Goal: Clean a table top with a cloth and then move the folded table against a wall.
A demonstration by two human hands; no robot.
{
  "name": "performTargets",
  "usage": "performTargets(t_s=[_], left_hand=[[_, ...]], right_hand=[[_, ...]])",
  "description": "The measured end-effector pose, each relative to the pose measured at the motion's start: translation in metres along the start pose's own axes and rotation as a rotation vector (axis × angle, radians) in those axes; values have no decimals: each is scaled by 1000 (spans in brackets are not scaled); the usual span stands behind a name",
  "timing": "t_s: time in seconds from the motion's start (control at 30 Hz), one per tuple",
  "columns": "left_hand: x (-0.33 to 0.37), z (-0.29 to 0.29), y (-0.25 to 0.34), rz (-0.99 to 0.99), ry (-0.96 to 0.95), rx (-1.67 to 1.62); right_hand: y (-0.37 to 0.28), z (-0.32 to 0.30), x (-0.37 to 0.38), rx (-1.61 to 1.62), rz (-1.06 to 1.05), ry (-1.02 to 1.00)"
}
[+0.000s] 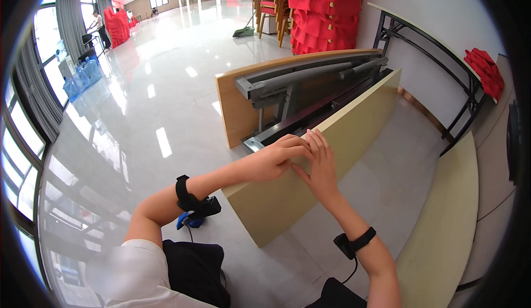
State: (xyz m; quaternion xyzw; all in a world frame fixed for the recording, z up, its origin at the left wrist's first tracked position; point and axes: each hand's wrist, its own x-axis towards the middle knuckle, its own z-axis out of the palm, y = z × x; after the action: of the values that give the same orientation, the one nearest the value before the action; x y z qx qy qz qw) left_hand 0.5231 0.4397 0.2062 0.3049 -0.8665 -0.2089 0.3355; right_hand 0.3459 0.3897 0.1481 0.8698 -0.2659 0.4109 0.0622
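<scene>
My left hand (pixel 276 157) and my right hand (pixel 322 170) meet in front of the upper edge of a pale yellow tabletop (pixel 354 125) standing on its side. The left fingers bend toward the right palm, and whatever lies between them is hidden. On the right hand the fingers point upward and the thumb stands apart, reaching toward the left hand. Whether either hand touches the tabletop is unclear. Just behind it leans a wood-coloured folding table (pixel 224 109), its grey folded metal legs (pixel 310 78) facing the pale one.
Stacked chairs with red covers (pixel 326 17) stand at the back. Another folding table (pixel 431 40) leans on the right wall, near a red cloth (pixel 485 73) and a pale board (pixel 448 219). Blue water bottles (pixel 83 76) stand by the left windows, with a person (pixel 101 29) beyond.
</scene>
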Motion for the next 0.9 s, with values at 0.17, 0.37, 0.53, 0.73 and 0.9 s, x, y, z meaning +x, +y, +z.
performTargets(t_s=[0.17, 0.37, 0.53, 0.73, 0.9], left_hand=[[0, 0, 2, -7, -7, 7], [-1, -2, 1, -8, -25, 11], [0, -1, 0, 2, -18, 8], [-1, 0, -1, 18, 9, 14], [0, 1, 0, 19, 10, 24]], right_hand=[[2, 3, -2, 5, -11, 36], [0, 3, -1, -18, -10, 27], [2, 4, -2, -20, -15, 32], [-1, 2, 0, -18, -6, 14], [1, 2, -1, -20, -2, 9]])
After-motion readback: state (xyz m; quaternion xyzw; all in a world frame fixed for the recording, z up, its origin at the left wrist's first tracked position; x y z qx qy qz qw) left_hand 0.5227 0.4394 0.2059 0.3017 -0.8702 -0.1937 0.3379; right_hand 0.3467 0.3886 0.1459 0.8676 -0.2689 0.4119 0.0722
